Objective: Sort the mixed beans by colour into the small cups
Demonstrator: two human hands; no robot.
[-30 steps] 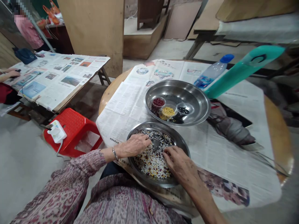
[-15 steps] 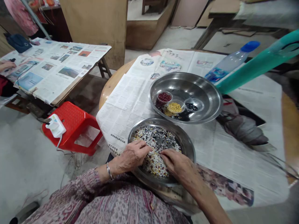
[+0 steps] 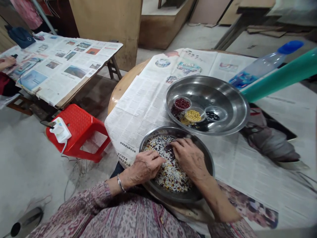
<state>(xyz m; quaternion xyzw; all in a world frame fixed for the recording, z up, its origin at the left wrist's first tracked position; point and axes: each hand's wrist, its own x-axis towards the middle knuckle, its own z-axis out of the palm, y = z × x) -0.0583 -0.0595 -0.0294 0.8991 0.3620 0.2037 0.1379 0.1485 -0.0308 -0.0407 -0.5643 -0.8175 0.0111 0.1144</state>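
Note:
A steel basin [image 3: 206,185] in front of me holds a mix of white grains [image 3: 170,180] with yellow, dark red and black beans. Over its left side my left hand [image 3: 146,167] is closed, fingers pressed together and tips at the grains. Inside the right half, my right hand [image 3: 189,157] has its fingers curled down and drawn together on the mix. What either hand pinches is too small to make out. Behind stands a wider steel basin [image 3: 232,105] with a cup of red beans [image 3: 182,103], a cup of yellow beans [image 3: 193,115] and a cup of black beans [image 3: 212,115].
Newspaper [image 3: 133,109] covers the round table. A plastic bottle [image 3: 260,69], a green tube-shaped thing [image 3: 282,77] and a grey cloth bundle [image 3: 272,143] lie on the right. A red stool [image 3: 81,125] bears a power strip [image 3: 60,130]. Another person's hand [image 3: 8,61] is at the left table.
My right hand has moved up and farther over the basin, its fingers now in the upper grains. My left hand stays near the same spot. The view has shifted slightly.

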